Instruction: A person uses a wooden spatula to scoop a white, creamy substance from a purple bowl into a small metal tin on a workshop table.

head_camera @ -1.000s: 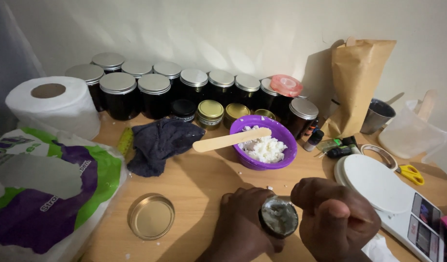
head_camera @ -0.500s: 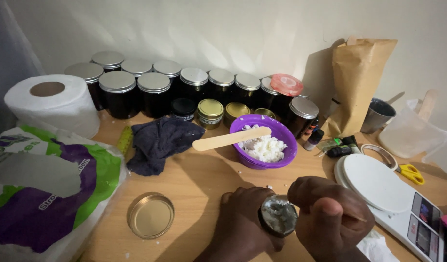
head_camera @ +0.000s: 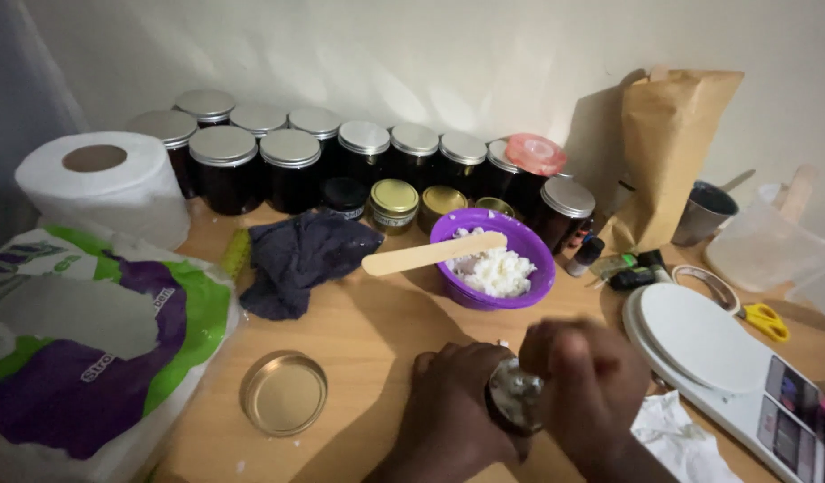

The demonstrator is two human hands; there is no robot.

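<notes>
Wooden tabletop [head_camera: 377, 335] near front edge, left hand [head_camera: 453, 416] grasping small open jar [head_camera: 515, 402], right hand [head_camera: 582, 380] blurred over it, grip unclear, gold lid [head_camera: 284, 393] left.

Dim, warm light (motion-blurred foreground)

A home craft bench — lidded dark jars [head_camera: 292, 170], kitchen scale [head_camera: 726, 367].

Small jar [head_camera: 517, 396], dark glass with a smeared, dull-shining mouth; loose lid [head_camera: 284, 393], gold-toned metal, smooth and softly glossy; table [head_camera: 368, 331], pale wood-look surface, matt. Bowl [head_camera: 493, 259], glossy purple plastic (holding a white, crumbly, matt mass); spatula [head_camera: 421, 254], bare light wood, smooth; cloth [head_camera: 301, 255], dark, soft, rumpled fabric; row of jars [head_camera: 341, 161], dark glossy glass under brushed silver metal lids; bag [head_camera: 672, 152], matt brown paper; scale [head_camera: 708, 344], smooth white plastic.
</notes>
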